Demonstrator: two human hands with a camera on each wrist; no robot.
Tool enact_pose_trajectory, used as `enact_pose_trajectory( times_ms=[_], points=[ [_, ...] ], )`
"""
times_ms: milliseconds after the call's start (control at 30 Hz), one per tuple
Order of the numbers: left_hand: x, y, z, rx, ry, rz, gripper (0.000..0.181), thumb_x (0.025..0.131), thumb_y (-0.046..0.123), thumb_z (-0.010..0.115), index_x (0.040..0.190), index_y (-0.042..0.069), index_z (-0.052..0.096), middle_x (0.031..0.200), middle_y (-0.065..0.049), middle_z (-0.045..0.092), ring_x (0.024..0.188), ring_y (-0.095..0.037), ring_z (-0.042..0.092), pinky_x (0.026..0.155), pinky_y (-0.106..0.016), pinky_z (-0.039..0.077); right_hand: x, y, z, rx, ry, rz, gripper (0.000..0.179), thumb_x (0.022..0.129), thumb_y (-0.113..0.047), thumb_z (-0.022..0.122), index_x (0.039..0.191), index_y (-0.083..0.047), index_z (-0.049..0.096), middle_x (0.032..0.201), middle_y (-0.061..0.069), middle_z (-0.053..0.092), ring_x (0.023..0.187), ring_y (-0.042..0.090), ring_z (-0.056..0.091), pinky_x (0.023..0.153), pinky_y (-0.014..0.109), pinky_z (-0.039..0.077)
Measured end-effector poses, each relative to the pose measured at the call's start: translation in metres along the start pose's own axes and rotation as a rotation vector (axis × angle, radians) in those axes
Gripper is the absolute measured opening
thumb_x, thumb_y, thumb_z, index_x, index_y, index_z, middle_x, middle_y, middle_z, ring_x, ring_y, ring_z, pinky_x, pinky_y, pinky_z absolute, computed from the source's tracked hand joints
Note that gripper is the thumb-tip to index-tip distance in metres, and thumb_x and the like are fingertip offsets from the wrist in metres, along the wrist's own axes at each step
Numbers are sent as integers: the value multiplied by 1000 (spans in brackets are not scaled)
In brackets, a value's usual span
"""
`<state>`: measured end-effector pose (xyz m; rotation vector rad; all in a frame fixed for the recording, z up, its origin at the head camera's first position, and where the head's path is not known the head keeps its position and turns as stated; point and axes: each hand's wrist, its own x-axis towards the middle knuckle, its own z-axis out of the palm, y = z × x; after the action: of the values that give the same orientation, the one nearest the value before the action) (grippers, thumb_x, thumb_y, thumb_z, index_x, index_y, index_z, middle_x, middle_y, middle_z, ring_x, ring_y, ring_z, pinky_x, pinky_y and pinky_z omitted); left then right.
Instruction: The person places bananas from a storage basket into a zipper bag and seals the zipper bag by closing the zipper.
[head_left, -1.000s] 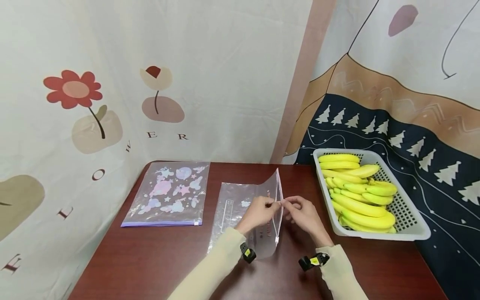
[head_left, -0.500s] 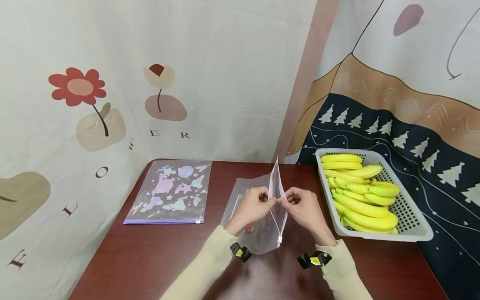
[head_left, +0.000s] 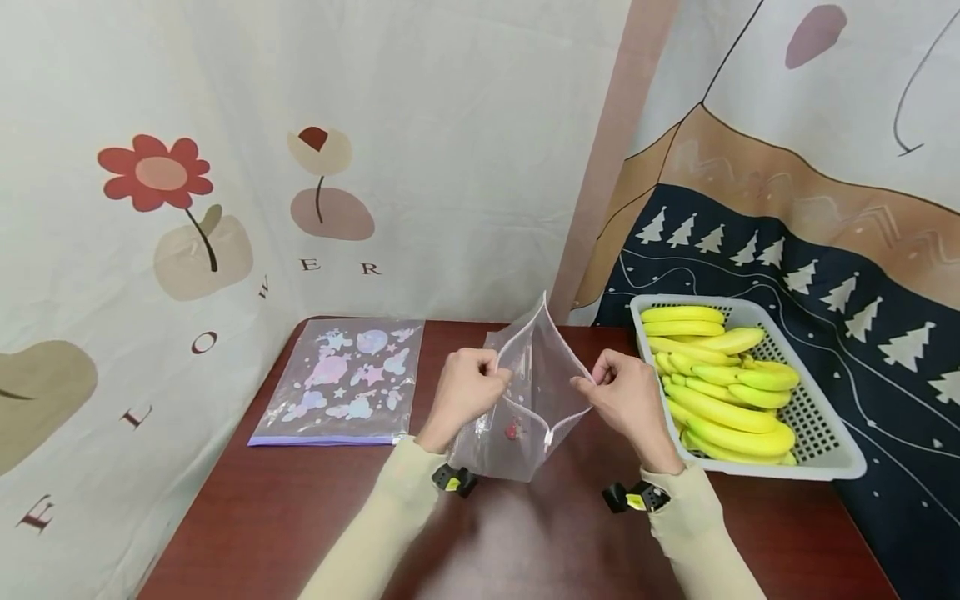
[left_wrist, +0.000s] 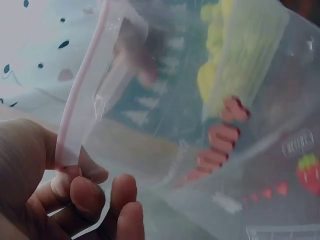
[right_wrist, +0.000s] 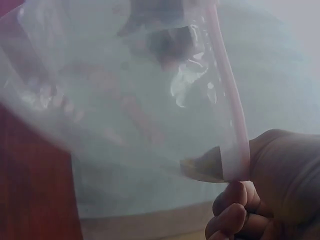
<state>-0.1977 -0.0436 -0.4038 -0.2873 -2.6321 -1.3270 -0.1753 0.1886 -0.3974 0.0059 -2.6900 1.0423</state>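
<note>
Clear bag spread wider; left fingers, right fingers clamped on opposite edges, right near basket

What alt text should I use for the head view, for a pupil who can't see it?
A left hand and right hand hold open the mouth of a clear bag over a red-brown table. A flat purple-edged bag lies to the left; a grey basket of bananas sits to the right.
</note>
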Motion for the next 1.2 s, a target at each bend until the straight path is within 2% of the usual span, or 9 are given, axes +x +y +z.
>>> enact_pose_trajectory(
  times_ms=[233, 433, 567, 633, 733, 833, 1000, 1133, 1200],
  points=[
    [1, -7, -22, 30, 52, -35, 39, 77, 10, 62, 49, 17, 37, 46, 11, 26, 49, -10, 34, 47, -26, 21, 3, 7, -10, -18, 44, -4, 25, 82, -14, 72, 65, -12, 54, 55, 3, 52, 58, 21, 50, 50, 30, 39],
    [-3, -7, -35, 93, 158, -62, 37, 71, 9, 55, 46, 20, 29, 47, 12, 17, 49, -10, 21, 48, -26, 12, 3, 8, -16, -63, 76, -28, 20, 78, -9, 66, 63, -12, 52, 52, 3, 50, 55, 21, 49, 51, 30, 38],
    [-6, -6, -44, 199, 204, -94, 27, 69, 12, 55, 51, 18, 35, 49, 7, 26, 50, -14, 29, 47, -28, 18, 3, 6, -18, -79, 39, -14, 19, 77, -10, 67, 65, -12, 53, 54, 3, 50, 55, 21, 49, 50, 30, 38],
    [-8, -5, -48, 240, 185, -103, 16, 72, 14, 57, 60, 17, 46, 52, 5, 36, 52, -17, 39, 47, -30, 26, 3, 5, -19, -81, -6, -14, 15, 78, -10, 68, 70, -12, 56, 57, 4, 52, 56, 20, 49, 51, 30, 39],
    [-10, -5, -52, 250, 103, -102, 4, 79, 16, 59, 76, 17, 58, 60, 2, 52, 56, -19, 50, 51, -32, 35, 2, 4, -18, -69, -76, -31, 7, 80, -10, 68, 78, -12, 62, 63, 4, 56, 60, 19, 51, 54, 30, 41],
    [-11, -5, -53, 222, 25, -96, 6, 83, 14, 61, 81, 19, 64, 66, 3, 61, 58, -17, 53, 53, -30, 39, 2, 1, -17, -45, -118, -56, 5, 83, -9, 68, 86, -13, 67, 68, 3, 59, 63, 19, 53, 58, 29, 44],
    [-11, -5, -49, 185, -29, -77, 12, 80, 9, 68, 75, 17, 62, 65, 3, 61, 58, -15, 53, 53, -28, 38, 2, -4, -12, -52, -125, -65, 6, 85, -14, 73, 85, -12, 68, 68, 2, 60, 63, 17, 53, 56, 28, 44],
    [-10, -2, -44, 227, -52, -65, 17, 74, 9, 71, 73, 18, 56, 63, 3, 55, 59, -17, 51, 52, -29, 35, 3, -8, -6, -80, -143, -41, 24, 79, -21, 84, 73, -13, 62, 60, 2, 55, 58, 18, 51, 52, 29, 41],
    [-10, -1, -43, 261, -59, -71, 19, 71, 7, 69, 74, 18, 53, 64, 2, 52, 60, -18, 50, 51, -30, 34, 5, -8, -5, -115, -150, -41, 28, 77, -20, 84, 68, -14, 58, 57, 2, 53, 57, 19, 51, 51, 29, 40]
  ],
)
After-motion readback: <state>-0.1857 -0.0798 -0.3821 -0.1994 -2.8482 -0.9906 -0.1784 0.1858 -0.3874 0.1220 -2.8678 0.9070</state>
